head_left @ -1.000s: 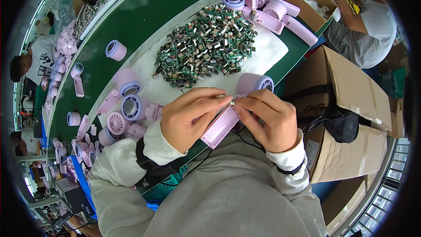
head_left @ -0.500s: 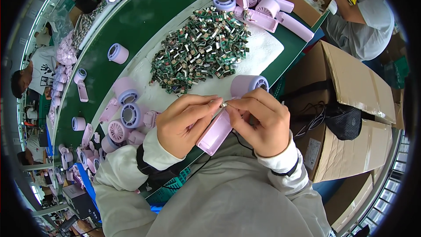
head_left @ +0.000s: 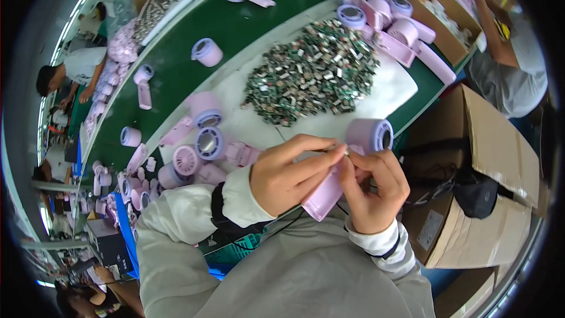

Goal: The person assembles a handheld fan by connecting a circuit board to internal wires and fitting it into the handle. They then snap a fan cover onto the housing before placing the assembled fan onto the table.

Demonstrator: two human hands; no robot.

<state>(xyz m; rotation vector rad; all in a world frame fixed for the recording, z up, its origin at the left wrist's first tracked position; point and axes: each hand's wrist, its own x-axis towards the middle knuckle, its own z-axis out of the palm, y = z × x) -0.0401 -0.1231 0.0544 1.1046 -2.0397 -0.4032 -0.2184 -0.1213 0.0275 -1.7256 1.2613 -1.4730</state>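
Observation:
A pink hand-held fan body (head_left: pixel 359 141) with a round head and a flat handle is held close to my chest. My left hand (head_left: pixel 288 174) grips its handle, thumb and forefinger pinching at a small part near the neck. My right hand (head_left: pixel 374 188) closes on the handle from the other side, fingertips meeting the left ones at the same spot. The small part between the fingertips is too tiny to make out. A big heap of small green circuit boards (head_left: pixel 312 73) lies on a white sheet (head_left: pixel 400 91) just beyond the hands.
More pink fan bodies (head_left: pixel 200 147) lie left of the hands and in a group (head_left: pixel 388 20) at the far right. A green conveyor belt (head_left: pixel 176 82) carries fan heads. Open cardboard boxes (head_left: pixel 488 200) stand right. Other people work at the left and the upper right.
My hands keep the same grip on the fan body; only the fingertips have shifted slightly at the neck. The view has moved a little.

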